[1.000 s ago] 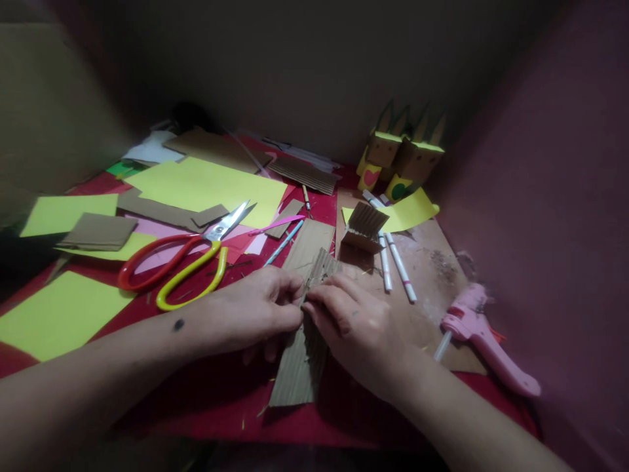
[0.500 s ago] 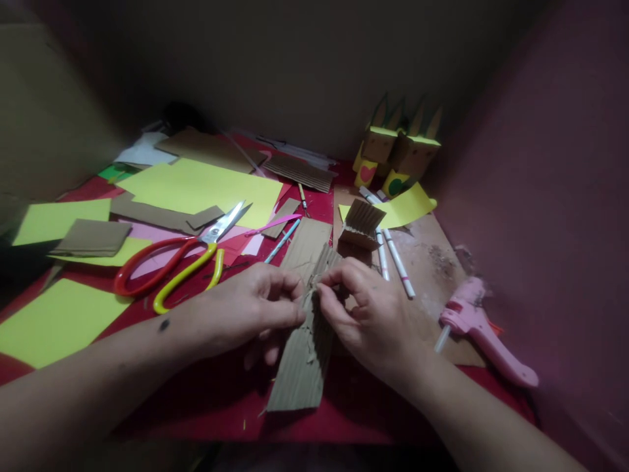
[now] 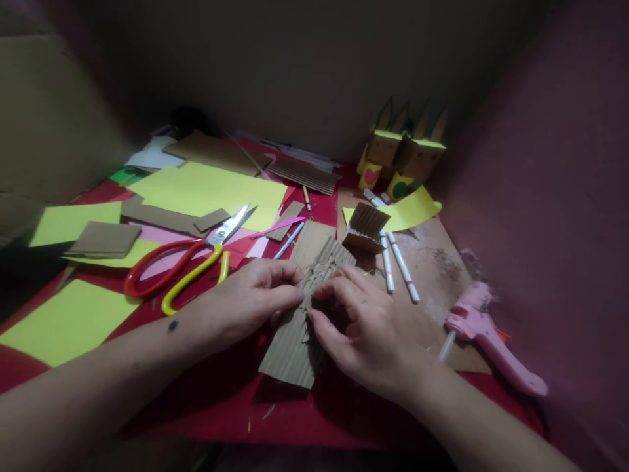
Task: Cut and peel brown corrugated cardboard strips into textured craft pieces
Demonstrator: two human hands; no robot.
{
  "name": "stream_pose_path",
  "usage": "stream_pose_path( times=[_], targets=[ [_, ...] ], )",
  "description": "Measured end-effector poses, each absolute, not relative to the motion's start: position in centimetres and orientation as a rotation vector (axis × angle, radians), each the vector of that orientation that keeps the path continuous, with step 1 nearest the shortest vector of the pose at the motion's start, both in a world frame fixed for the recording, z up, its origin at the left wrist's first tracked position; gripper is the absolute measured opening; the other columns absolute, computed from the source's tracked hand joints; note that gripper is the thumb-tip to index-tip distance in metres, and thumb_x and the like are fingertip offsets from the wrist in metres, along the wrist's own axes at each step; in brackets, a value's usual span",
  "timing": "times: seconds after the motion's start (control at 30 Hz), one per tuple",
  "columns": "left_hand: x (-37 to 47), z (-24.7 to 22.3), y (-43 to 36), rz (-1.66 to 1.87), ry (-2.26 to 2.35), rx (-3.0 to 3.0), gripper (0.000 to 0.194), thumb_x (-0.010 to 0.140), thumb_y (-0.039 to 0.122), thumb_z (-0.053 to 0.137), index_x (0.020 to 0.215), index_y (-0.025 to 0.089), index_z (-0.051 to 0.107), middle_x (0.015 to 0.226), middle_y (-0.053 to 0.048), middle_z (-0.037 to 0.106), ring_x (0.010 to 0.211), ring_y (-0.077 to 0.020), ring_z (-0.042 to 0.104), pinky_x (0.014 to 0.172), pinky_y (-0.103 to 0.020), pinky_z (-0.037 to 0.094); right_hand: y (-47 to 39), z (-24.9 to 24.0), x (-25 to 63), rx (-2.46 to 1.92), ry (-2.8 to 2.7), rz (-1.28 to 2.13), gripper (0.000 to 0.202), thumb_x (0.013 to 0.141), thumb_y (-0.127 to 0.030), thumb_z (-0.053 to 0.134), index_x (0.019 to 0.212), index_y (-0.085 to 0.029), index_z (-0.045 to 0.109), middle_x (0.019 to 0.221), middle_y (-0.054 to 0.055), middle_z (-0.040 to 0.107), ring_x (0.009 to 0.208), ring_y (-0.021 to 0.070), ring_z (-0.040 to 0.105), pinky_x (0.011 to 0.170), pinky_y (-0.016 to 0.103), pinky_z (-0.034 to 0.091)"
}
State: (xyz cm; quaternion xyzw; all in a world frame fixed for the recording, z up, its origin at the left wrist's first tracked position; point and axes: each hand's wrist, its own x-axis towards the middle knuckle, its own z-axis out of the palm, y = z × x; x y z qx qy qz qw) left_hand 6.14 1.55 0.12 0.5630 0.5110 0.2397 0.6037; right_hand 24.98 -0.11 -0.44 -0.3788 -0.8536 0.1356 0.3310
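Note:
A long strip of corrugated cardboard (image 3: 291,347) lies tilted between my hands, its ridges showing and its surface torn and ragged around the middle and right edge. My left hand (image 3: 263,288) grips the strip's left edge, thumb on top and the other fingers partly beneath. At the right edge, my right hand (image 3: 358,321) has its thumb and bent index finger against the torn part; whether a scrap sits between them is too small to see. Beyond the strip stands a small folded piece of corrugated cardboard (image 3: 366,226).
Scissors (image 3: 216,252) with red and yellow handles lie left, among yellow sheets (image 3: 211,190) and cardboard scraps. On the right are white markers (image 3: 403,269) and a pink glue gun (image 3: 474,318) on a cardboard board (image 3: 437,249). Cardboard figures (image 3: 386,151) stand at the back.
The strip's near end has shifted up and left, and more torn ridges show near its top. My right hand's thumb and index finger have moved slightly down and left along the edge.

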Motion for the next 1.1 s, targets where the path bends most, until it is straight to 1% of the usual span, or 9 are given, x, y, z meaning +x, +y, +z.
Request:
stream_pose_path(
  times=[0.1, 0.3, 0.47, 0.63, 0.8, 0.93, 1.1],
  targets=[
    [6.5, 0.3, 1.4, 0.576, 1.189, 1.285, 0.014, 0.071, 0.031, 0.059, 0.070, 0.018, 0.054, 0.054, 0.006, 0.047, 0.049, -0.0082, 0.041, 0.047, -0.020, 0.031, -0.2, -0.7, 24.9, -1.001, -2.221, 0.359, 0.003, 0.082, -0.013, 0.063, 0.083, -0.011, 0.063, 0.080, 0.005, 0.058, 0.065, 0.0119, 0.054, 0.056, 0.023, 0.043],
    [7.2, 0.5, 1.2, 0.630, 1.165, 1.274, 0.013, 0.061, 0.022, 0.060, 0.071, 0.018, 0.053, 0.059, 0.007, 0.046, 0.054, -0.0085, 0.042, 0.048, -0.019, 0.034, -0.1, -1.2, 24.9, -0.994, -2.185, 0.307, 0.004, 0.080, -0.009, 0.060, 0.081, -0.012, 0.061, 0.078, 0.005, 0.057, 0.067, 0.0132, 0.054, 0.060, 0.024, 0.044],
    [7.1, 0.2, 1.0, 0.687, 1.110, 1.351, 0.010, 0.062, 0.021, 0.060, 0.071, 0.018, 0.055, 0.061, 0.006, 0.049, 0.059, -0.0096, 0.047, 0.051, -0.019, 0.038, 0.1, -1.6, 24.8, -1.007, -2.189, 0.283, 0.006, 0.079, -0.009, 0.058, 0.079, -0.014, 0.059, 0.075, 0.003, 0.055, 0.065, 0.0134, 0.052, 0.059, 0.025, 0.043],
    [7.0, 0.0, 1.0, 0.628, 1.115, 1.301, 0.011, 0.064, 0.017, 0.060, 0.073, 0.019, 0.053, 0.059, 0.007, 0.046, 0.054, -0.0077, 0.043, 0.048, -0.019, 0.036, 0.3, -1.5, 24.8, -0.996, -2.177, 0.187, 0.012, 0.082, -0.007, 0.052, 0.076, -0.016, 0.057, 0.072, 0.004, 0.055, 0.063, 0.0145, 0.052, 0.057, 0.026, 0.042],
    [6.9, 0.3, 1.2, 0.643, 1.090, 1.232, 0.014, 0.061, 0.016, 0.061, 0.072, 0.018, 0.053, 0.058, 0.008, 0.049, 0.053, -0.0074, 0.044, 0.049, -0.018, 0.036, 0.2, -1.3, 25.1, -0.987, -2.128, 0.401, 0.011, 0.084, -0.008, 0.050, 0.083, -0.016, 0.057, 0.077, 0.004, 0.057, 0.066, 0.0138, 0.054, 0.057, 0.025, 0.042],
    [6.8, 0.3, 1.2, 0.615, 1.118, 1.262, 0.014, 0.062, 0.018, 0.061, 0.074, 0.018, 0.054, 0.063, 0.006, 0.053, 0.059, -0.0093, 0.048, 0.053, -0.020, 0.038, 0.1, -1.5, 25.0, -0.960, -2.055, 0.474, 0.014, 0.083, -0.010, 0.055, 0.096, -0.015, 0.057, 0.082, 0.004, 0.057, 0.071, 0.0139, 0.055, 0.063, 0.025, 0.045],
    [7.0, 0.0, 1.1, 0.599, 1.134, 1.274, 0.014, 0.065, 0.021, 0.061, 0.075, 0.018, 0.051, 0.063, 0.006, 0.051, 0.060, -0.0104, 0.047, 0.054, -0.022, 0.037, 0.2, -1.4, 25.0, -0.953, -2.102, 0.453, 0.008, 0.084, -0.009, 0.056, 0.089, -0.013, 0.060, 0.077, 0.004, 0.057, 0.070, 0.0137, 0.054, 0.065, 0.026, 0.045]
  ],
)
